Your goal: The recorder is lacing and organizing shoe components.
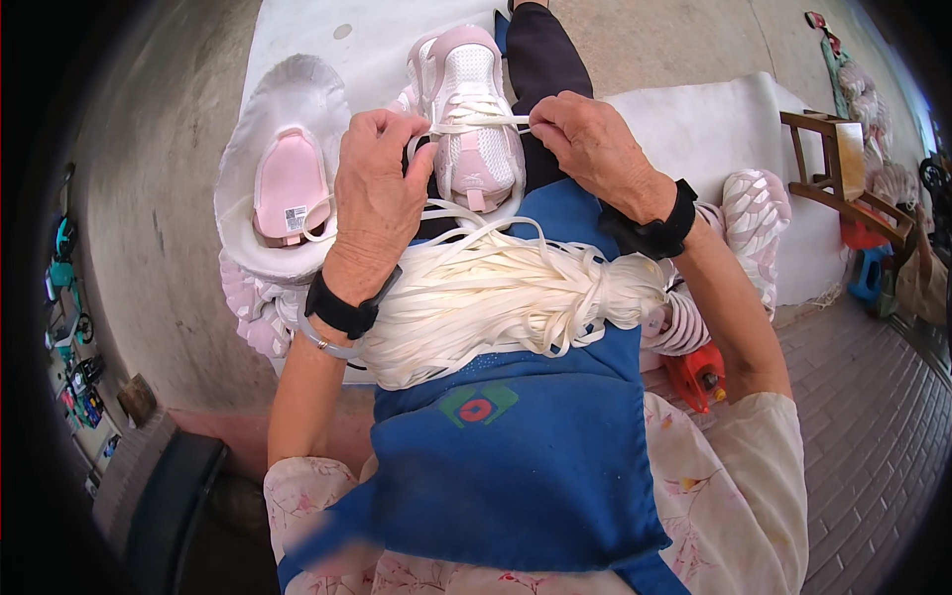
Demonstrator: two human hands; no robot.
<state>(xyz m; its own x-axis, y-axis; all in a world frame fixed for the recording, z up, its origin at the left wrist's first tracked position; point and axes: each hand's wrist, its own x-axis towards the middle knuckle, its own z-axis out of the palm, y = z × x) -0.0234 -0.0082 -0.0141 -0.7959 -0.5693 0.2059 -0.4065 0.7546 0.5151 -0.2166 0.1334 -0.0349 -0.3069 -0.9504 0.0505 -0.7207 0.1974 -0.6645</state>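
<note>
A white and pink sneaker (470,79) stands in front of me at my lap, its toe pointing away. A flat cream shoelace (478,126) stretches across it. At the sneaker's left side, my left hand (382,188) is closed on one part of that lace, thumb and forefinger toward the shoe. My right hand (600,149) pinches the lace on the right side and draws it out level. A thick bundle of cream laces (496,307) lies over my lap on the blue apron (516,466), below both hands.
Left of the sneaker is a white padded, bowl-like holder (297,84) with a pink oval piece (291,183) inside. More pink and white sneakers (756,223) lie to the right on a white sheet (684,124). A wooden stool (838,164) and a red container (694,377) are farther right.
</note>
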